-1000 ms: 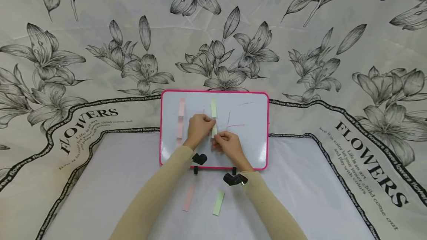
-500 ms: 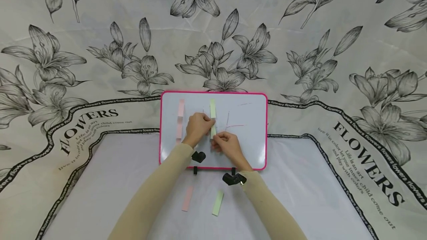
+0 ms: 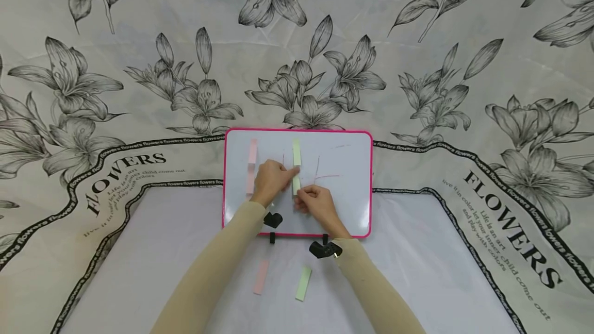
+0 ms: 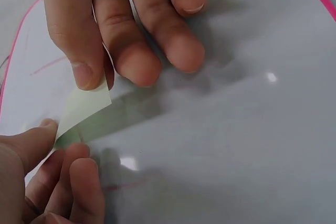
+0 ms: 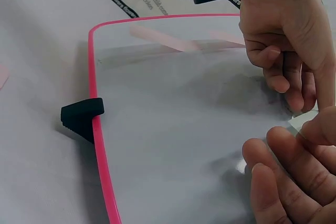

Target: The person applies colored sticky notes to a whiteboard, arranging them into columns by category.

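On a pink-framed whiteboard (image 3: 345,205), a light green paper strip (image 4: 84,106) stretches between the two hands, its lower end lifted from the board. Thumb and index finger of my right hand (image 3: 317,202) pinch that lower end, while the other fingers curl loosely. Higher up the strip, my left hand (image 3: 273,182) pinches it between thumb and fingers, as the left wrist view shows. Directly above sits another green strip (image 3: 296,151), stuck on the board. A column of pink strips (image 3: 252,151) runs down the board's left side, partly hidden by my left hand.
Below the board, a loose pink strip (image 3: 261,277) and a loose green strip (image 3: 303,283) lie on the white cloth (image 3: 413,251). Black clips (image 5: 84,115) grip the board's lower edge. Faint red marker lines (image 3: 328,176) show on the board.
Both hands keep their hold on the green strip. My left hand has shifted very slightly to the left at the wrist; otherwise little differs.
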Demonstrator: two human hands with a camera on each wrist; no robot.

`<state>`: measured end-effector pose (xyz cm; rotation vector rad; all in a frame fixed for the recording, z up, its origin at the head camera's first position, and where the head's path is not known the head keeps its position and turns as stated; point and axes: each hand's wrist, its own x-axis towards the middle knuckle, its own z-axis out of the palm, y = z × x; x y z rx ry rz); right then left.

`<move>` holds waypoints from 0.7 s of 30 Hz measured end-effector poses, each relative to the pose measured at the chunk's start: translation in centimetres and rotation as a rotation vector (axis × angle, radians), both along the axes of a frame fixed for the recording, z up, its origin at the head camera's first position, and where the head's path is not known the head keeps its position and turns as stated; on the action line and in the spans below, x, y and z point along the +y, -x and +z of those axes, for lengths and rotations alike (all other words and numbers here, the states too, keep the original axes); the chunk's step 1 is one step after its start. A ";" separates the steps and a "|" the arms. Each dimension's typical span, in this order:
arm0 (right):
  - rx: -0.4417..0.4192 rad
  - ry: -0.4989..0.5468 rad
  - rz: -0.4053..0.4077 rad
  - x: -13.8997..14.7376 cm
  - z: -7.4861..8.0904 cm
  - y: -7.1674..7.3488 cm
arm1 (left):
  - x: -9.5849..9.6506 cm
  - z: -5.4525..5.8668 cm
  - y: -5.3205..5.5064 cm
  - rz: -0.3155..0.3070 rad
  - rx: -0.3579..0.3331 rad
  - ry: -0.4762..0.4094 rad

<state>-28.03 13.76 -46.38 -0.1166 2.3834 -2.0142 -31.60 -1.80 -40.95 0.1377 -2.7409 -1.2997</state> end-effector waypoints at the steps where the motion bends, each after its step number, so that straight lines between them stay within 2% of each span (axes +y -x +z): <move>1: -0.002 -0.003 -0.001 -0.1 0.0 0.0 | -0.1 -0.1 0.0 -0.005 -0.004 -0.009; 9: -0.023 -0.009 -0.017 -0.5 -0.4 0.1 | -0.7 -0.2 0.1 -0.023 0.024 0.013; 15: -0.022 -0.027 -0.025 -1.0 -0.4 0.0 | -1.0 -0.5 0.0 -0.043 0.020 0.036; 21: -0.017 0.001 -0.020 -1.3 -0.2 -0.3 | -1.1 -1.0 0.0 -0.099 0.079 -0.017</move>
